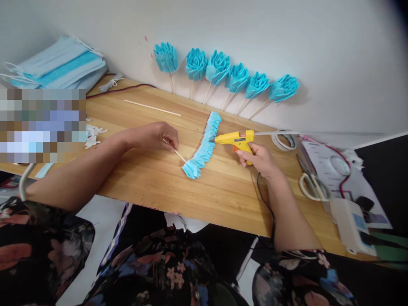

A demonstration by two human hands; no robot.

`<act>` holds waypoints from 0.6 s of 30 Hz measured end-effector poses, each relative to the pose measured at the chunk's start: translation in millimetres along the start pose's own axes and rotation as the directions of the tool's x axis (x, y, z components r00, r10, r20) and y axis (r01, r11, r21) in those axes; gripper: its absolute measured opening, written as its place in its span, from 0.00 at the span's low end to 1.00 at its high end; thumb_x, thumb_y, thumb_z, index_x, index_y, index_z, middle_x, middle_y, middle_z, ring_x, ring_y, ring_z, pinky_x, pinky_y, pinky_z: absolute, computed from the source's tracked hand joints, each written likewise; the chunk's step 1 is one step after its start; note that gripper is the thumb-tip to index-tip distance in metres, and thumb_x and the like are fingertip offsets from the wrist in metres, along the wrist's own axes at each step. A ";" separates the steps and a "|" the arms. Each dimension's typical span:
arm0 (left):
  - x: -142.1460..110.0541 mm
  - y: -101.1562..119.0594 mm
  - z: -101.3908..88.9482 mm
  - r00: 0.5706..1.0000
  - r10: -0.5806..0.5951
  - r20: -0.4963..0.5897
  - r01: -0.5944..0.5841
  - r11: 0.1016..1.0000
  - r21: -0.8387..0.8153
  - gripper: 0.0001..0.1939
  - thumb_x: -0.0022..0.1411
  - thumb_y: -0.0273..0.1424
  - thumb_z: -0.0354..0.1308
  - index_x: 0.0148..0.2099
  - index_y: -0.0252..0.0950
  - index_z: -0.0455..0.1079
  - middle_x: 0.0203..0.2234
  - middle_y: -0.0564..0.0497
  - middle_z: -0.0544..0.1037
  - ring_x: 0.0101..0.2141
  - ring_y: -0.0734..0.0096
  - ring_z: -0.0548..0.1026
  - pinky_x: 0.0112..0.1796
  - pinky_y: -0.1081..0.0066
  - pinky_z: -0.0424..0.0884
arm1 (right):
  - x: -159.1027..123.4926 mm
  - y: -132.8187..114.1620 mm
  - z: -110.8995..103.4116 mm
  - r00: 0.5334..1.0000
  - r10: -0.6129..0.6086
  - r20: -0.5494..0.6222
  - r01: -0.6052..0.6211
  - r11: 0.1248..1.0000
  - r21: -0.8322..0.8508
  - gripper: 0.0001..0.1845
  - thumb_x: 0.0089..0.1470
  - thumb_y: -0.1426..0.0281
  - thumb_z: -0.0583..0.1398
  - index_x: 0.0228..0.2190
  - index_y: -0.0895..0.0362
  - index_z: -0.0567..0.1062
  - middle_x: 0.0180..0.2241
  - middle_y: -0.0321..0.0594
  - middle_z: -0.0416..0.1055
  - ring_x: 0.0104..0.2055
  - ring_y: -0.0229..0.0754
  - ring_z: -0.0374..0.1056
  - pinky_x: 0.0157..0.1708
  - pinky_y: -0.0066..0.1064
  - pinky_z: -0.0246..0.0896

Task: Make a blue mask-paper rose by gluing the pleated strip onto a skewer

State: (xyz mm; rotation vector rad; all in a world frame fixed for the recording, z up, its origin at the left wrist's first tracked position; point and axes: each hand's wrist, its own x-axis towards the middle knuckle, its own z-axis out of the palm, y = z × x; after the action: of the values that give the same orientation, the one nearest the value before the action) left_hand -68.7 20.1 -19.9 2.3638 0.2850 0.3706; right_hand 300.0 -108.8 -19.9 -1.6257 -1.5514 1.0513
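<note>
My left hand (164, 137) pinches a thin wooden stick (180, 156), whose far end meets the lower end of a pleated blue strip (206, 146) on the table. That strip lies in a slight curve with zigzag points along its right edge. In my right hand (259, 159) is a yellow glue gun (237, 140), its fingers wrapped round the handle near the orange trigger. The nozzle touches or hovers just over the strip's middle; I cannot tell which. A long clear glue stick (287, 133) juts from the gun's back.
Several blue flowers on sticks (217, 68) lean against the wall. A loose stick (152, 107) lies in front. Face masks (63, 63) are stacked at back left. At right are a tape roll (283, 140), scissors (314, 185) and a white box (350, 225). The gun's black cord (266, 199) hangs over the front edge.
</note>
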 end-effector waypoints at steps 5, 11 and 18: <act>0.1 -1.7 -0.2 1.000 0.021 0.012 -0.021 1.000 -0.007 0.16 0.69 0.42 0.62 0.36 0.34 0.79 0.30 0.47 0.81 0.32 0.71 0.77 0.37 0.74 0.70 | 1.4 1.3 0.1 1.000 0.004 -0.002 -0.004 0.999 0.049 0.20 0.50 0.53 0.68 0.27 0.55 0.72 0.17 0.32 0.67 0.20 0.34 0.60 0.24 0.29 0.54; 0.0 -1.0 -0.4 1.000 0.020 0.021 -0.020 1.000 -0.006 0.16 0.69 0.41 0.60 0.37 0.34 0.80 0.31 0.46 0.81 0.32 0.71 0.78 0.36 0.73 0.71 | 4.1 4.2 -1.9 0.998 0.012 -0.067 0.006 0.964 0.264 0.24 0.44 0.49 0.72 0.29 0.54 0.73 0.19 0.31 0.65 0.19 0.33 0.59 0.21 0.29 0.53; 0.1 0.8 0.4 1.000 -0.007 -0.008 0.006 1.000 -0.019 0.16 0.67 0.44 0.62 0.36 0.36 0.80 0.30 0.46 0.81 0.31 0.69 0.77 0.36 0.73 0.71 | 4.0 1.8 3.5 0.998 -0.023 -0.056 0.032 0.987 0.158 0.22 0.48 0.51 0.70 0.33 0.55 0.76 0.19 0.31 0.66 0.19 0.34 0.59 0.23 0.30 0.55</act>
State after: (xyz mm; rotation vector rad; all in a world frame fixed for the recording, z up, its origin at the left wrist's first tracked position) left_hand -68.3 19.3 -19.7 2.3428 0.2915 0.3779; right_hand 297.7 -105.2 -23.5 -1.5077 -1.4131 1.0787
